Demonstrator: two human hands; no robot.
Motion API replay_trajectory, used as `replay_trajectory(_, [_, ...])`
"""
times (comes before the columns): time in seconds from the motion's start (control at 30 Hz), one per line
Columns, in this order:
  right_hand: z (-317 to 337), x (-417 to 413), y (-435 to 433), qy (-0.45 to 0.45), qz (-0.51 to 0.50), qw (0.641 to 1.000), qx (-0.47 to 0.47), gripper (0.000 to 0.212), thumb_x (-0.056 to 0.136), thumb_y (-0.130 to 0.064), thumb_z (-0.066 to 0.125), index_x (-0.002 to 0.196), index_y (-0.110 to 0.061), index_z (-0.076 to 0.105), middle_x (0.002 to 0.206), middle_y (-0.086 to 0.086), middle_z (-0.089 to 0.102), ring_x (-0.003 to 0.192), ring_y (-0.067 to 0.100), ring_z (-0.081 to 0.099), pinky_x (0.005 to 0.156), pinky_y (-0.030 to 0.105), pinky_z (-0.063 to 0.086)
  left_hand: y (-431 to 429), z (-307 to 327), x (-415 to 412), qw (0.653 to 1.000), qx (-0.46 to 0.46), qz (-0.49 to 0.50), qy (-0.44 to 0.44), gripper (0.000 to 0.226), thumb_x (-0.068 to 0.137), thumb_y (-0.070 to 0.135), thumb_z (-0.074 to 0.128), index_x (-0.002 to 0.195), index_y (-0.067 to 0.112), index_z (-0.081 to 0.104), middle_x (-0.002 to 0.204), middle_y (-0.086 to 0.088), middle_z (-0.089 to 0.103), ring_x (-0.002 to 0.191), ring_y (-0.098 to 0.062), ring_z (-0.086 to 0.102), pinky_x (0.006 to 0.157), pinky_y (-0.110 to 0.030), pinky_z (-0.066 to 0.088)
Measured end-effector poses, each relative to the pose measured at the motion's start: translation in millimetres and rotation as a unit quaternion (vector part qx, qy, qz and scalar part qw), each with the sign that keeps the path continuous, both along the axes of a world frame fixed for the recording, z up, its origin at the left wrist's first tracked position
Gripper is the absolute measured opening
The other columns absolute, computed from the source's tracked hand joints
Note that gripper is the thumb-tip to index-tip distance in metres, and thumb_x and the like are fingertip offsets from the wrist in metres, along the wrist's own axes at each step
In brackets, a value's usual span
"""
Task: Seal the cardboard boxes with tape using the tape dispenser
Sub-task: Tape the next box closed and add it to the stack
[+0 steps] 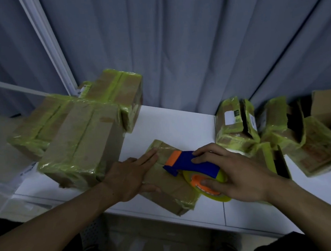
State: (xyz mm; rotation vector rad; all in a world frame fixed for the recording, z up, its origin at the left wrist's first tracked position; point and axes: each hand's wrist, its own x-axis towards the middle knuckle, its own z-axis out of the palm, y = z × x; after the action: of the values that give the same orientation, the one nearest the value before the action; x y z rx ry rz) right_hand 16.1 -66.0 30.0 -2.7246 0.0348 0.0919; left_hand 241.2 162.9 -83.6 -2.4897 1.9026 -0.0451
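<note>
A small flat cardboard box (171, 187) lies on the white table (172, 122) near its front edge, with yellow-green tape on its ends. My left hand (129, 176) presses flat on the box's left side, fingers stretched out. My right hand (231, 173) grips the blue and orange tape dispenser (194, 162) with its yellow tape roll (217, 196). The dispenser's front end rests on top of the box.
Several taped boxes are stacked at the left (80, 140) and back left (115, 89). Several opened, torn boxes stand at the right (235, 127), (320, 145). Grey-blue curtains hang behind the table. The floor shows below the front edge.
</note>
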Motion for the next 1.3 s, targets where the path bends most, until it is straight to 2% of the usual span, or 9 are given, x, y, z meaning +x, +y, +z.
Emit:
replay_trajectory(0.1, [0, -2, 2, 0.001, -0.011, 1.000, -0.002, 0.044, 0.095, -0.062, 0.059, 0.135, -0.047, 0.048, 0.144, -0.032, 0.033, 0.113, 0.003, 0.058, 0.085, 0.029, 0.056, -1, 1, -1, 0.999, 0.039, 0.003, 0.020, 0.102, 0.080, 0.092, 0.017, 0.158, 0.031, -0.008, 0.160, 0.020, -0.022, 0.122, -0.022, 0.053, 0.064, -0.035, 0.049])
replay_trajectory(0.17, [1, -1, 5, 0.016, -0.010, 1.000, -0.021, 0.046, 0.094, -0.067, 0.056, 0.135, -0.047, 0.045, 0.144, -0.033, 0.030, 0.107, 0.007, 0.060, 0.080, 0.029, 0.056, -3, 2, 2, 0.998, 0.048, 0.002, 0.039, 0.102, 0.080, 0.092, 0.020, 0.157, 0.033, -0.010, 0.160, 0.021, -0.023, 0.143, -0.026, 0.035, 0.087, -0.045, 0.052])
replay_trajectory(0.23, [4, 2, 8, 0.026, -0.011, 0.999, -0.044, 0.049, 0.093, -0.074, 0.050, 0.132, -0.045, 0.044, 0.141, -0.032, 0.030, 0.097, 0.010, 0.062, 0.076, 0.029, 0.055, -5, 1, 6, 0.997, 0.067, -0.007, 0.038, 0.103, 0.079, 0.093, 0.018, 0.158, 0.031, -0.009, 0.161, 0.018, -0.022, 0.153, -0.027, -0.003, 0.115, -0.055, 0.030])
replay_trajectory(0.33, [10, 11, 17, 0.040, -0.026, 0.998, -0.037, 0.046, 0.091, -0.078, 0.045, 0.122, -0.044, 0.047, 0.131, -0.028, 0.038, 0.092, 0.008, 0.058, 0.075, 0.027, 0.050, -8, 6, 4, 0.998, 0.054, -0.033, 0.008, 0.108, 0.079, 0.093, 0.014, 0.159, 0.023, -0.001, 0.165, 0.007, -0.014, 0.149, -0.024, -0.024, 0.122, -0.056, 0.007])
replay_trajectory(0.53, [16, 26, 17, 0.052, -0.039, 0.996, -0.066, 0.027, 0.098, -0.060, 0.051, 0.119, -0.044, 0.056, 0.119, -0.021, 0.053, 0.094, 0.009, 0.059, 0.077, 0.033, 0.053, -19, -3, -16, 0.997, 0.027, -0.062, 0.033, 0.108, 0.081, 0.092, 0.019, 0.159, 0.020, -0.003, 0.166, -0.001, -0.004, 0.153, -0.020, -0.010, 0.122, -0.051, 0.007])
replay_trajectory(0.67, [17, 37, 15, 0.120, -0.019, 0.988, -0.093, 0.042, 0.101, -0.057, 0.044, 0.142, -0.051, 0.049, 0.134, -0.024, 0.044, 0.092, 0.008, 0.056, 0.080, 0.031, 0.050, -19, -9, -12, 0.998, 0.022, -0.056, 0.034, 0.104, 0.084, 0.089, 0.020, 0.159, 0.021, 0.001, 0.166, -0.002, 0.005, 0.153, -0.024, 0.001, 0.122, -0.052, 0.013])
replay_trajectory(0.83, [15, 55, 18, 0.184, -0.002, 0.980, -0.071, 0.044, 0.101, -0.054, 0.043, 0.144, -0.052, 0.049, 0.153, -0.023, 0.042, 0.131, 0.012, 0.050, 0.106, 0.037, 0.046, -19, -14, -11, 0.997, 0.007, -0.053, 0.056, 0.103, 0.084, 0.088, 0.024, 0.159, 0.023, -0.002, 0.167, -0.001, 0.003, 0.153, -0.023, 0.000, 0.123, -0.047, 0.014])
replay_trajectory(1.03, [24, 42, 11, 0.165, 0.007, 0.986, -0.040, 0.046, 0.098, -0.053, 0.047, 0.144, -0.050, 0.050, 0.153, -0.028, 0.042, 0.129, 0.006, 0.051, 0.103, 0.035, 0.049, -16, -15, -6, 0.999, 0.008, -0.040, 0.034, 0.102, 0.084, 0.088, 0.019, 0.159, 0.022, 0.002, 0.166, 0.001, 0.005, 0.153, -0.020, 0.005, 0.122, -0.045, 0.012])
replay_trajectory(1.3, [37, 7, -2, 0.212, -0.034, 0.977, -0.005, 0.039, 0.102, -0.043, 0.052, 0.141, -0.050, 0.055, 0.150, -0.032, 0.042, 0.125, 0.001, 0.051, 0.105, 0.028, 0.045, -20, -13, -1, 0.998, 0.022, -0.058, 0.009, 0.098, 0.086, 0.086, 0.020, 0.159, 0.021, 0.015, 0.165, -0.001, 0.013, 0.151, -0.024, 0.016, 0.118, -0.056, 0.024])
